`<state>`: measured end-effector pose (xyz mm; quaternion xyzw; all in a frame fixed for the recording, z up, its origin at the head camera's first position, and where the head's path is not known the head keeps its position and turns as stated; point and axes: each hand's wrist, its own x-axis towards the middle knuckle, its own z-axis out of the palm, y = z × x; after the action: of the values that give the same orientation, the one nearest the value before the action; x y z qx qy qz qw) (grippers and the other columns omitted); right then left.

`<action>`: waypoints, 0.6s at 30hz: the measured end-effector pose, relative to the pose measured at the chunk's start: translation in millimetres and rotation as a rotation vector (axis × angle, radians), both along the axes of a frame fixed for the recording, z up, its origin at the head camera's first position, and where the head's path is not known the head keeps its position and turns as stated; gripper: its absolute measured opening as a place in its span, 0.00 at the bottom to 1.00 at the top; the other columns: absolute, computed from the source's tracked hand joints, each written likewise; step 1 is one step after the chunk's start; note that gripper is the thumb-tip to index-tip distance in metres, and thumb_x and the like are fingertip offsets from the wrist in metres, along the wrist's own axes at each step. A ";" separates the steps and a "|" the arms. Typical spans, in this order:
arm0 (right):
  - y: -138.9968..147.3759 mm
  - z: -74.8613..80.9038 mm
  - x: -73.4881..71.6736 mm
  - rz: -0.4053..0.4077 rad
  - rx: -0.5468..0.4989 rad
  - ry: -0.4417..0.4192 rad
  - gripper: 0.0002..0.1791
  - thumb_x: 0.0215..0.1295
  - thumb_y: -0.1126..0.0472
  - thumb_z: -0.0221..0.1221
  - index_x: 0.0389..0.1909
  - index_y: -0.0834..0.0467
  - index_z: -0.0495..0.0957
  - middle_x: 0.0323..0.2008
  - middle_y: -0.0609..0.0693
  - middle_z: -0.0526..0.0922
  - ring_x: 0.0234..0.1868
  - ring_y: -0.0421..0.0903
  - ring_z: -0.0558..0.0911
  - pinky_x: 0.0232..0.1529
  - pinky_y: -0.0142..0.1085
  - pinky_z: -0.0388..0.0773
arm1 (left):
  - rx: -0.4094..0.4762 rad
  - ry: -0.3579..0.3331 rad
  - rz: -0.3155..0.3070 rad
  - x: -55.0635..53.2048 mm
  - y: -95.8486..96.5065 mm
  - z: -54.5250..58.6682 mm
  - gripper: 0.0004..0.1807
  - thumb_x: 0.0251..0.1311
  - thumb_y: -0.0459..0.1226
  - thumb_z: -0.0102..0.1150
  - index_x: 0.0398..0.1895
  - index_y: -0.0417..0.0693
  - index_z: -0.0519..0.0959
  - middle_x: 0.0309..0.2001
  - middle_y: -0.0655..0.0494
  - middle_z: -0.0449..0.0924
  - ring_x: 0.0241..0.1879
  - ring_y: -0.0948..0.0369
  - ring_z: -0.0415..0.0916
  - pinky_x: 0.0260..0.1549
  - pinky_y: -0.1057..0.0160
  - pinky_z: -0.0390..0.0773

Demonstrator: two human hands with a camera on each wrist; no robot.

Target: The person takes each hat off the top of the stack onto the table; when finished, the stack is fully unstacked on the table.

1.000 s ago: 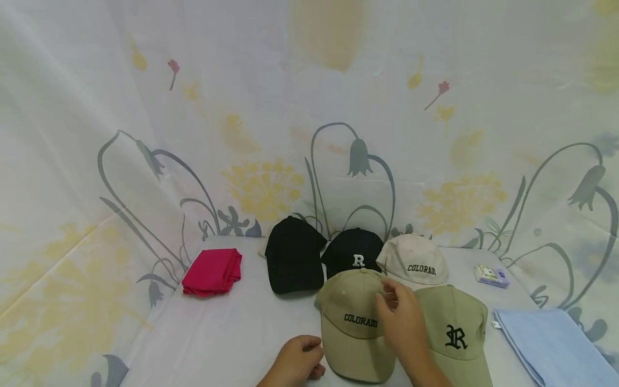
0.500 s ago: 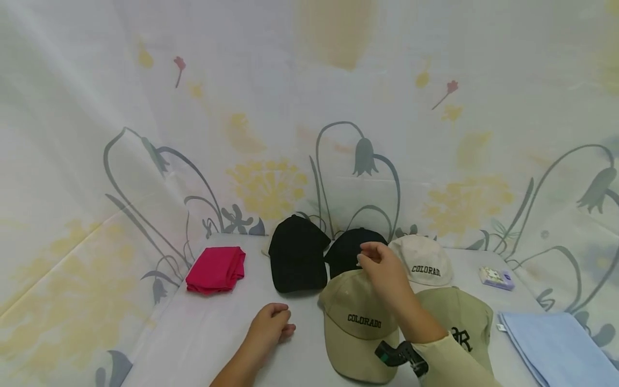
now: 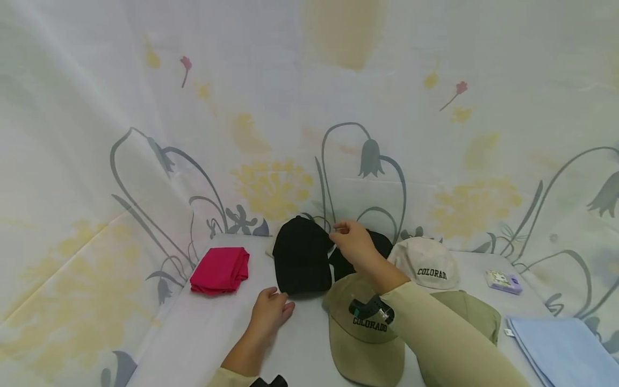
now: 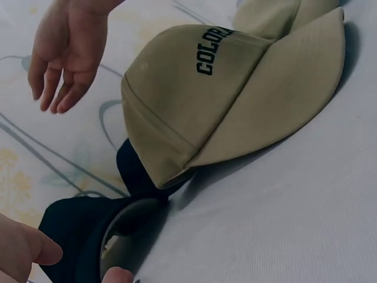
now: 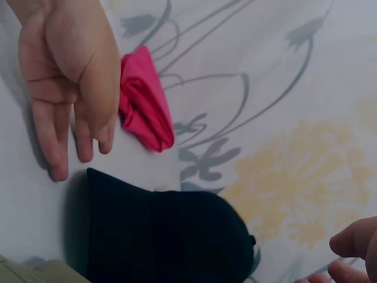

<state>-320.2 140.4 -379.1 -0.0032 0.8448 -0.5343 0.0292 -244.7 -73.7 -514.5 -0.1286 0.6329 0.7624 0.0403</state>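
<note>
A plain black cap (image 3: 302, 258) rests at the back of the white-covered table, brim toward me. My left hand (image 3: 271, 310) is at the front left of its brim; in the right wrist view the left hand's fingers (image 5: 56, 138) hang fairly straight, holding nothing. My right hand (image 3: 357, 248) hovers at the cap's right side, over a second black cap (image 3: 382, 244) that it partly hides. In the left wrist view, the right hand (image 4: 69, 56) has relaxed fingers and grips nothing. The khaki COLORADO cap (image 3: 365, 355) lies under my right forearm.
A cream COLORADO cap (image 3: 425, 263) and an olive cap (image 3: 476, 312) lie to the right, the latter partly behind my sleeve. Red folded cloth (image 3: 220, 270) is at left. A small purple-and-white pack (image 3: 504, 282) and a blue folded cloth (image 3: 563, 349) are at far right.
My right hand has left the khaki COLORADO cap and moved left and back to the plain black cap's right side. The left hand has moved left and forward to that cap's brim.
</note>
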 end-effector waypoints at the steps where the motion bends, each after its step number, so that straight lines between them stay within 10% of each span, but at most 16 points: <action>1: -2.6 -1.3 -4.2 -0.002 -0.024 -0.015 0.23 0.77 0.58 0.57 0.69 0.59 0.73 0.66 0.60 0.76 0.62 0.60 0.80 0.64 0.53 0.78 | 0.009 0.002 0.003 -1.3 0.9 0.0 0.35 0.75 0.33 0.51 0.76 0.23 0.52 0.70 0.21 0.57 0.49 0.46 0.82 0.51 0.56 0.87; 18: -27.4 -37.5 -59.8 -0.044 0.013 -0.158 0.27 0.80 0.59 0.54 0.76 0.62 0.65 0.75 0.63 0.65 0.74 0.65 0.68 0.71 0.61 0.70 | 0.021 0.001 0.002 -19.8 0.1 -6.7 0.37 0.76 0.31 0.52 0.78 0.25 0.48 0.75 0.23 0.53 0.43 0.54 0.82 0.52 0.56 0.87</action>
<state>-380.0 113.0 -416.6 0.0579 0.8431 -0.5280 0.0839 -264.5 -73.6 -521.2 -0.1285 0.6249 0.7690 0.0405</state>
